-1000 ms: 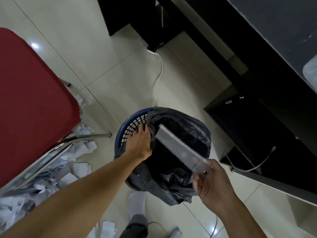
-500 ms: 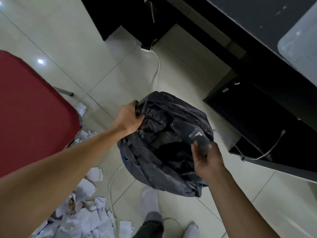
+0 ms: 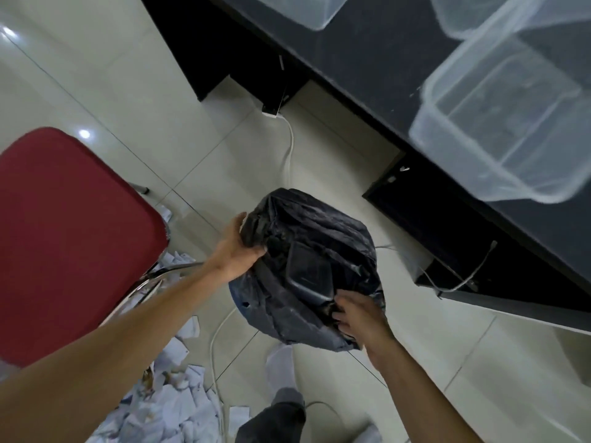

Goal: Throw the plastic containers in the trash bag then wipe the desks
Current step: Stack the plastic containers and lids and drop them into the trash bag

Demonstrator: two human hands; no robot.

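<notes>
Left hand (image 3: 235,247) clamped on the far rim of the black trash bag (image 3: 339,238), fabric bunched in the fist. Right hand (image 3: 358,316) curled on the near rim, fingers pinching plastic. Inside the bag mouth, a clear plastic container (image 3: 308,276), apparently lying tilted against the lining. Under the bag, a sliver of blue basket (image 3: 235,294). Up right on the dark desk (image 3: 367,52), more clear containers (image 3: 505,129). Left, a red chair (image 3: 70,238) above scattered paper scraps (image 3: 179,407).

An office is being suggested by a dark bench (image 3: 399,75), a red chair (image 3: 73,238), floor cables (image 3: 290,145) and scattered paper scraps (image 3: 179,407) being seen.
</notes>
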